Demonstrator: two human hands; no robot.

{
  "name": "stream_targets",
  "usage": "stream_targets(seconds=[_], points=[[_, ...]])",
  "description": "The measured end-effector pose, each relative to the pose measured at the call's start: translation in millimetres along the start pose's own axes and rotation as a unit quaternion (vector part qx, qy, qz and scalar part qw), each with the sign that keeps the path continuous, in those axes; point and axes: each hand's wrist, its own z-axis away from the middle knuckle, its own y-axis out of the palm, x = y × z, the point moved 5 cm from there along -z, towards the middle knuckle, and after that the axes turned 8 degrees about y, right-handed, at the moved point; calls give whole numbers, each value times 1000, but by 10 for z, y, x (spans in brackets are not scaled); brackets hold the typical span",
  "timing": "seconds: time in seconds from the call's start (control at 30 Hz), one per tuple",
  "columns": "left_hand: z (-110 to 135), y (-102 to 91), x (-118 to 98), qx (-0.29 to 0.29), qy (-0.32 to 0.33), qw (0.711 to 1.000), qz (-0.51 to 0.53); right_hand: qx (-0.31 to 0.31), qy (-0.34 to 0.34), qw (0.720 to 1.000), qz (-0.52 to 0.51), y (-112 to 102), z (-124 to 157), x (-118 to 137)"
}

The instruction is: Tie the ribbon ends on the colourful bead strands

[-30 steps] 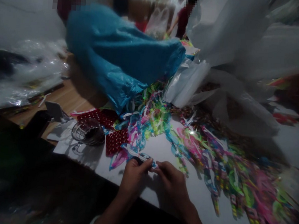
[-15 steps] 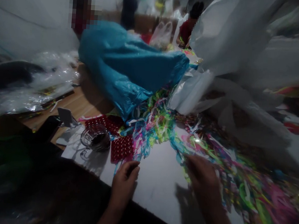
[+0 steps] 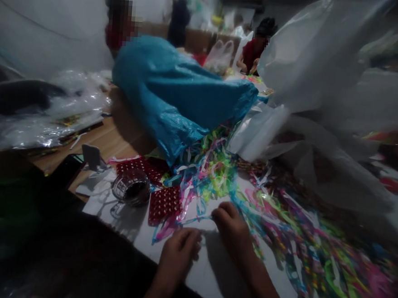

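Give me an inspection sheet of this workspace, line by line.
Surface: white tabletop, wooden floor behind.
Job's things: heap of bright coloured plastic strips; red studded sheets.
Clutter: blue plastic bag, white plastic bags, clear round cup.
Hands: left hand curled on the tabletop; right hand with fingers at the strips' edge; grip unclear.
Cables: nothing seen.
Surroundings: dim room, two people seated far back.
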Motion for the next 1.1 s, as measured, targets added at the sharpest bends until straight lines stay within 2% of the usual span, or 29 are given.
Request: stream_targets(seconds=[0.1,0.23,0.33,0.4,0.5,0.57,0.6,0.67,0.77,0.83,0.9,1.0,1.1], points=[[16,259,-20,59,-40,993,99,-7,23,999,-46,-118,323,54],[-14,408,-19,11,-57,977,203,-4,62,985,-158,-207,540,84],[-11,402,-5,-8,-88,975,205,-33,139,965,-222,-337,557,-41],[18,379,-59,-8,-79,979,189,-18,198,937,-286,-368,557,-137],[99,434,-170,53,-69,979,186,31,237,905,-352,-329,569,-200],[155,510,-185,107,-93,970,196,42,256,900,-350,-307,589,-229],[166,530,-174,117,-104,968,195,43,267,899,-343,-307,601,-245],[143,505,-133,86,-106,975,178,40,282,896,-341,-333,627,-262],[60,406,-97,4,-74,985,157,37,246,906,-343,-435,642,-205],[19,374,-100,-19,-64,984,165,7,216,922,-321,-520,646,-160],[-6,380,-126,-16,-56,982,178,-28,203,934,-293,-550,643,-141],[-16,407,-143,-10,-56,978,199,-38,185,944,-271,-416,597,-150],[-16,370,-90,-39,-74,975,207,-44,142,975,-165,-178,523,-178]])
